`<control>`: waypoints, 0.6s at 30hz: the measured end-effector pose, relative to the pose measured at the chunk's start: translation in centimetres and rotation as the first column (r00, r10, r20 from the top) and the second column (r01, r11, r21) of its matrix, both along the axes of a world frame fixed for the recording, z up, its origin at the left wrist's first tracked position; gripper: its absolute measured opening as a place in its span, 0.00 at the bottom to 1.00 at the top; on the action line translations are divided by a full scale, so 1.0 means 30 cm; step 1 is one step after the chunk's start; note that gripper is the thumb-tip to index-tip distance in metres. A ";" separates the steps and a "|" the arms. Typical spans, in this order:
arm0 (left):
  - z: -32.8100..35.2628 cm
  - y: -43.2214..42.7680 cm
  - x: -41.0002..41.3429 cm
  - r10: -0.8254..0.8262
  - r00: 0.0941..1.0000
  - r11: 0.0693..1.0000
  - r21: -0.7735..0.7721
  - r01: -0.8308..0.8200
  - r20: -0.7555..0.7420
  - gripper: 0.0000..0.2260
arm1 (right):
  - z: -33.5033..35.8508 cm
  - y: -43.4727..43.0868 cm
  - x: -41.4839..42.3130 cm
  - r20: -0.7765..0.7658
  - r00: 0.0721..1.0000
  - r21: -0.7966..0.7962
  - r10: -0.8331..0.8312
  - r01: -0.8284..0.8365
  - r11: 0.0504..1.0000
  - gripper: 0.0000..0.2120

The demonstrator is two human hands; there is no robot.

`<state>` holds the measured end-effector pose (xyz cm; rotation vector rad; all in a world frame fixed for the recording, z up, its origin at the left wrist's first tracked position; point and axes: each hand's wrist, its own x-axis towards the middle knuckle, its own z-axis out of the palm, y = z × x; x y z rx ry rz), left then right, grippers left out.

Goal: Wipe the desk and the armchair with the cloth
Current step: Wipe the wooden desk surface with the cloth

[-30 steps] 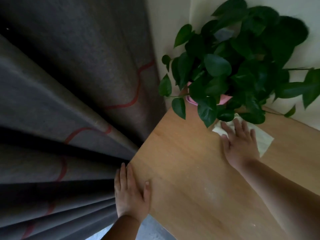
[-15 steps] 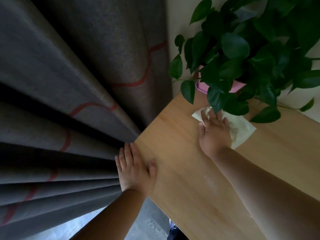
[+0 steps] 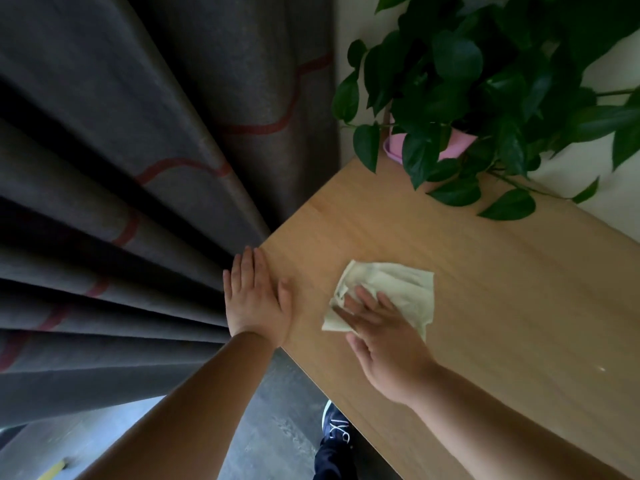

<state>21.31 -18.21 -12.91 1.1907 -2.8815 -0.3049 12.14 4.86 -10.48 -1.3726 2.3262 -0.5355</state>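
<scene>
"Cloth [image 3: 391, 289] first: where does it lie?"

"On the desk [image 3: 519, 323], near the front edge, a little in from the left corner. The right hand [image 3: 388, 351] lies on its near part, fingers [image 3: 365, 297] spread and almost straight, pressing it flat. They grip nothing."

"And the other hand?"

"The left hand [image 3: 256, 303] rests flat at that left corner, fingers straight and together along the edge, thumb on the wood. It holds nothing."

"How much room is there on top?"

"Bare wood runs from the cloth to the right and toward the back edge. The grey folds of a curtain [image 3: 138, 202] hang right against the left edge. Below the front edge the floor [image 3: 270, 438] shows, with a dark shoe [image 3: 334, 429] just under it."

"Any container?"

"A pink pot [image 3: 457, 147] stands in the back left corner, by the wall [image 3: 353, 26]. It holds a leafy green plant [image 3: 485, 81], whose leaves hang over the back of the desk, well apart from the cloth."

"How does the cloth look?"

"Pale yellowish, thin and rumpled, with creases near the fingers. Its far edge lies flat and roughly straight."
</scene>
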 end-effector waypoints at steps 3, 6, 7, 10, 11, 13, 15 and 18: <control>0.004 0.000 0.007 -0.009 1.000 1.000 0.027 0.009 -0.027 0.35 | 0.065 0.042 0.086 0.269 0.957 -0.101 -0.112 0.144 0.984 0.26; 0.007 0.003 0.008 -0.006 0.998 0.999 0.039 0.008 -0.056 0.35 | 0.149 0.027 -0.005 0.687 0.501 -0.076 -0.526 0.770 0.633 0.24; 0.004 0.001 0.009 -0.004 0.998 0.999 0.047 0.007 -0.064 0.35 | 0.168 0.014 -0.068 0.743 0.339 -0.009 -0.577 0.867 0.498 0.21; 0.002 -0.002 0.011 -0.001 0.997 0.998 0.060 0.006 -0.083 0.35 | 0.197 -0.061 -0.252 0.697 0.376 0.014 -0.610 0.844 0.537 0.19; 0.002 -0.003 0.011 0.000 0.996 0.998 0.067 0.005 -0.086 0.35 | 0.187 -0.098 -0.302 0.582 0.529 -0.007 -0.618 0.763 0.646 0.22; 0.005 -0.003 0.011 0.002 0.995 0.997 0.083 0.006 -0.100 0.35 | 0.117 -0.183 -0.379 0.229 0.826 0.037 -0.514 0.520 0.853 0.31; 0.002 -0.003 0.014 0.004 0.992 0.996 0.094 0.008 -0.126 0.34 | 0.023 -0.255 -0.403 -0.103 0.927 0.135 -0.361 0.373 0.918 0.35; -0.006 -0.003 0.018 0.010 0.986 0.995 0.103 0.007 -0.164 0.33 | -0.056 -0.326 -0.420 -0.270 0.903 0.027 -0.333 0.353 0.935 0.33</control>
